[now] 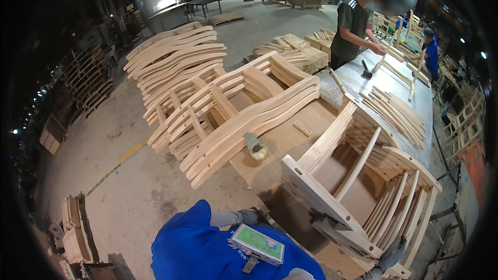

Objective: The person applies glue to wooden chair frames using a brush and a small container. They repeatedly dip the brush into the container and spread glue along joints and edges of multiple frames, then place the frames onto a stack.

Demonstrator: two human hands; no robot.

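In front of me on the right stands a stack of pale wooden chair frames (324, 197), with curved slats and holes drilled in the side rails. My right hand (395, 254), in a grey glove, grips the near right corner of this stack, its fingers round a rail. My left hand (253, 215) is low at the table's near edge, at the end of a grey sleeve; its fingers are lost in the dark. A greenish cup (256, 148) lies tipped beside a pile of curved wooden parts (249, 119). A small wood strip (302, 128) rests on the brown board.
More curved rails (179, 46) are piled at the far left. Across the metal table (415, 103), a co-worker (353, 28) handles a wooden frame near a hammer (367, 70) and loose slats (391, 114). Stacked boards (78, 233) stand on the floor at the near left.
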